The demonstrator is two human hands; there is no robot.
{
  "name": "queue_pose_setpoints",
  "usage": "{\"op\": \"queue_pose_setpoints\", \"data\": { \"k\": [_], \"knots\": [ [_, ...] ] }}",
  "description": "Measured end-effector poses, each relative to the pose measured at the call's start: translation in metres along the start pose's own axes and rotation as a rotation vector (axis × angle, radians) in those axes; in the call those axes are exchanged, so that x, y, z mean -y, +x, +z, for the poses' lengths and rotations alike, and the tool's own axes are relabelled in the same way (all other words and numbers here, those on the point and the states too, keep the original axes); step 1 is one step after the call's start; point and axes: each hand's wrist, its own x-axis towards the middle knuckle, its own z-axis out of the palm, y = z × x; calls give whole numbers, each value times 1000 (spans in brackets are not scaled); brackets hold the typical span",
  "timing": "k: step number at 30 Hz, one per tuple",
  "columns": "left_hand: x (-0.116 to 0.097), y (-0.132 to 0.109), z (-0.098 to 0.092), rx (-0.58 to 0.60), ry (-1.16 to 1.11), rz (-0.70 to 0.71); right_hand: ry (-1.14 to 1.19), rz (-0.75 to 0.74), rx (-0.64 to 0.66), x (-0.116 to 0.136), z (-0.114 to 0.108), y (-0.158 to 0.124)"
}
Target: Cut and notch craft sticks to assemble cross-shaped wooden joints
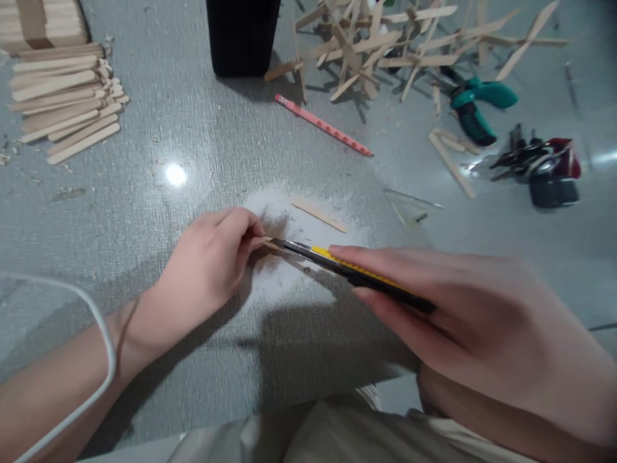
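My left hand [212, 251] pinches a short piece of wooden craft stick [268, 240], most of it hidden by the fingers. A black and yellow utility knife [371, 273] lies in the grip of my right hand [472, 315], index finger stretched along its top. The knife's blade reaches left to the stick's end and appears to touch it. Just beyond the blade, a cut strip of craft stick [319, 216] rests on a patch of pale dust [274, 199].
Stacked craft sticks [62, 96] lie at the upper left, near a black container [243, 35]. A pink pencil [322, 125], a pile of joined sticks [357, 51], green-handled pliers [475, 103], keys [520, 154] and a clear set square [409, 207] occupy the far and right side. A white cable [103, 328] crosses my left forearm.
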Motion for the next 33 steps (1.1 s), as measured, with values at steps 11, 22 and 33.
{"op": "queue_pose_setpoints", "data": {
  "k": [11,22,33],
  "knots": [
    [-10,-4,-4,-185,-318,-245,14,-30,-80,3,-2,3],
    [-11,-10,1,-302,-514,-353,247,192,-12,2,-4,23],
    [-9,-11,2,-348,-541,-317,832,388,2,-3,10,29]
  ]
}}
